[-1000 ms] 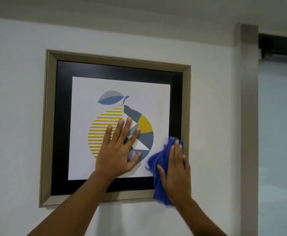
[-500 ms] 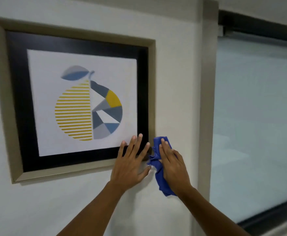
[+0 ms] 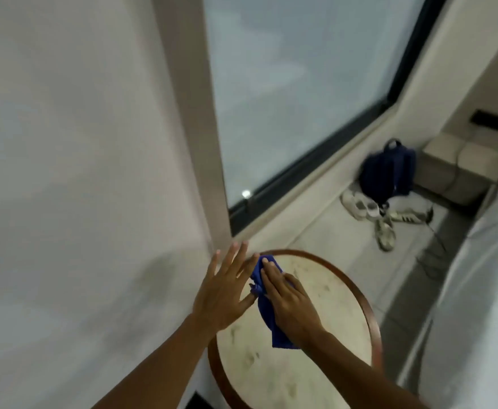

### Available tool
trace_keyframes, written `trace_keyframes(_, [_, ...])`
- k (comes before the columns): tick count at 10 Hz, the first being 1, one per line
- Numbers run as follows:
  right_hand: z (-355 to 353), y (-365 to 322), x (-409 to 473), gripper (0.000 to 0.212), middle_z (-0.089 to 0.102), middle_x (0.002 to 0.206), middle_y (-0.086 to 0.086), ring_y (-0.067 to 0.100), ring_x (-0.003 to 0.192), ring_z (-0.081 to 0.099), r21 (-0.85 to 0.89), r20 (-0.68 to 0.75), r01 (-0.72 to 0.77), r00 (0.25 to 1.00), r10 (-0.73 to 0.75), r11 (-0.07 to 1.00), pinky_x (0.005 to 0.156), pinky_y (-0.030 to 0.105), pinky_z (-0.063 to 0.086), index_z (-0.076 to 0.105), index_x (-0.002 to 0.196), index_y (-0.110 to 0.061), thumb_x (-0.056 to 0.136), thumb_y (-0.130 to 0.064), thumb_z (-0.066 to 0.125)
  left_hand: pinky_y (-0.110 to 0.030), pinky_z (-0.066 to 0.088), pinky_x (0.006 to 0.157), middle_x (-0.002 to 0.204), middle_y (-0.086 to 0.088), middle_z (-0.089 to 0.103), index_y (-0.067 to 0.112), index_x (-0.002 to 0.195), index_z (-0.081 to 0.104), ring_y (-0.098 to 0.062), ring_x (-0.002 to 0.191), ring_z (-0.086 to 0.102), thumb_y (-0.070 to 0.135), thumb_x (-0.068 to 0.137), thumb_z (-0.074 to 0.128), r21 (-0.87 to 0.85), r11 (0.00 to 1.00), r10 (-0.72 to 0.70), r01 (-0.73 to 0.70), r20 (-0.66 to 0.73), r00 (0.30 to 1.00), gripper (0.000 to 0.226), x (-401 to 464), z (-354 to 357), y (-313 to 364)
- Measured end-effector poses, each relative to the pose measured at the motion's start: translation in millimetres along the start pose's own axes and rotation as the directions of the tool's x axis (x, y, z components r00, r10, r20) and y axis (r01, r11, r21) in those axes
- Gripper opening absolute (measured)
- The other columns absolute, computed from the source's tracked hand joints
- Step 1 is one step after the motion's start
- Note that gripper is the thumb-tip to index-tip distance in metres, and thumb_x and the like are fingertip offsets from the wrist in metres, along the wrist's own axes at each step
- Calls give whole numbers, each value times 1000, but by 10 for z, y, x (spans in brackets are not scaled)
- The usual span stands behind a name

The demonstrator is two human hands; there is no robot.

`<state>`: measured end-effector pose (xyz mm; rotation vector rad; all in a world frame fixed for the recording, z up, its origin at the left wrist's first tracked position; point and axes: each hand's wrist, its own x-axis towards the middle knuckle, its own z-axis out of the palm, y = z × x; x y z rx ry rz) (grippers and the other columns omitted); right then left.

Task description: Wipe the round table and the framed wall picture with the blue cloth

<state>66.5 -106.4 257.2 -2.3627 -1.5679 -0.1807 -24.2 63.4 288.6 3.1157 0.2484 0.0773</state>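
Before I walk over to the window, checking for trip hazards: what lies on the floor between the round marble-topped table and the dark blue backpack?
The head view shows scattered pale sneakers there, between round marble-topped table and dark blue backpack.

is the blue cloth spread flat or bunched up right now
Bunched up. The blue cloth is crumpled into a narrow strip under the right hand, one end hanging below the palm, above the round table.
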Motion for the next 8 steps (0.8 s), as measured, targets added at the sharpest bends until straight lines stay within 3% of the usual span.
trace_keyframes(1, [643, 315, -548, 61, 31, 155, 10, 20, 141, 32, 30, 111, -54, 993, 51, 998, 108, 34, 37, 43, 143, -8, 86, -11, 64, -54, 17, 123, 168, -13, 15, 19, 159, 22, -31, 155, 17, 60, 100, 35, -85, 996, -4, 14, 106, 994, 73, -48, 933, 367])
trace_keyframes(2, [1567, 775, -1055, 68, 37, 150, 13, 22, 134, 44, 27, 259, -112, 961, 101, 993, 104, 36, 44, 49, 138, -4, 76, -8, 78, -55, 22, 122, 167, -13, 21, 18, 158, 27, -31, 154, 18, 56, 100, 38, -152, 982, -77, 111, 217, 973, 71, -58, 2213, 833])
trace_keyframes(3, [2164, 1069, -1223, 67, 34, 151, 13, 25, 135, 44, 29, 334, -164, 931, 145, 986, 105, 39, 43, 46, 140, -2, 80, -10, 75, -55, 16, 122, 168, -12, 20, 19, 158, 26, -32, 155, 13, 50, 101, 41, -158, 975, -104, 154, 289, 952, 66, 2, 2945, 1030])
trace_keyframes(4, [2920, 1330, -1455, 51, 32, 152, 9, 27, 137, 40, 65, 350, -277, 906, 239, 959, 107, 43, 39, 46, 141, -5, 92, -12, 60, -57, 3, 123, 168, -8, 23, 24, 155, 35, -35, 156, 8, 41, 105, 34, -130, 985, -61, 111, 342, 938, 52, 72, 3744, 1152])
trace_keyframes(5, [3238, 1340, -1623, 46, 42, 149, 9, 26, 136, 41, 107, 247, -327, 924, 293, 939, 105, 40, 35, 51, 137, -7, 92, -11, 56, -61, 13, 122, 162, -7, 38, 21, 148, 47, -38, 152, 25, 39, 102, 34, -95, 994, -25, 56, 300, 954, 51, 37, 4049, 1144])
trace_keyframes(6, [3241, 1309, -1608, 44, 39, 151, 6, 24, 139, 37, 112, 266, -372, 905, 333, 921, 105, 37, 33, 49, 139, -9, 96, -11, 51, -63, 14, 121, 162, -6, 39, 20, 149, 44, -38, 152, 26, 41, 101, 33, -12, 999, -42, 48, 324, 945, 54, 43, 4027, 1162])
trace_keyframes(7, [2957, 1407, -1288, 44, 34, 155, 6, 26, 139, 38, 81, 424, -401, 842, 332, 913, 103, 39, 38, 47, 141, -11, 97, -13, 52, -60, 3, 123, 169, -8, 21, 21, 157, 28, -35, 156, 8, 44, 104, 31, 9, 1000, -24, 23, 397, 917, 57, 224, 3779, 1119])
trace_keyframes(8, [2304, 1373, -825, 41, 44, 148, 8, 31, 123, 51, 58, 643, -475, 691, 332, 878, 95, 38, 42, 50, 138, -21, 97, -26, 49, -56, 2, 124, 171, -8, 10, 18, 161, 7, -32, 157, -1, 39, 107, 32, -48, 998, -23, 47, 416, 909, 63, 172, 3188, 1004])
